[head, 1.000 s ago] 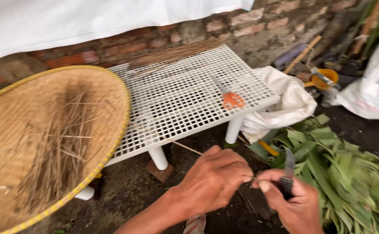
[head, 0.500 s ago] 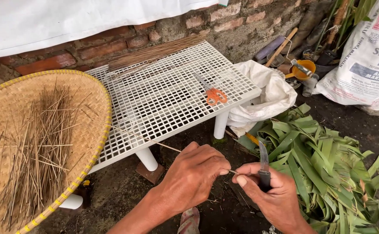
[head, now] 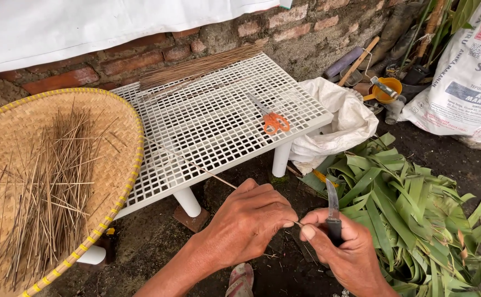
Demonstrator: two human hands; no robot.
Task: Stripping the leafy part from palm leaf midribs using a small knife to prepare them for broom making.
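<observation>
Left hand (head: 246, 223) now clenched on a thin leaf rib (head: 207, 171), right hand (head: 350, 253) still grasping small knife (head: 333, 212), beside the white grid surface (head: 213, 118), stripping continues.

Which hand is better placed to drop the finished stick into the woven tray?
Probably the left hand: it pinches the thin brown leaf-rib stick, which points toward the round woven bamboo tray on its own side. The right hand is busy gripping the short dark-handled knife, farther from the tray.
</observation>
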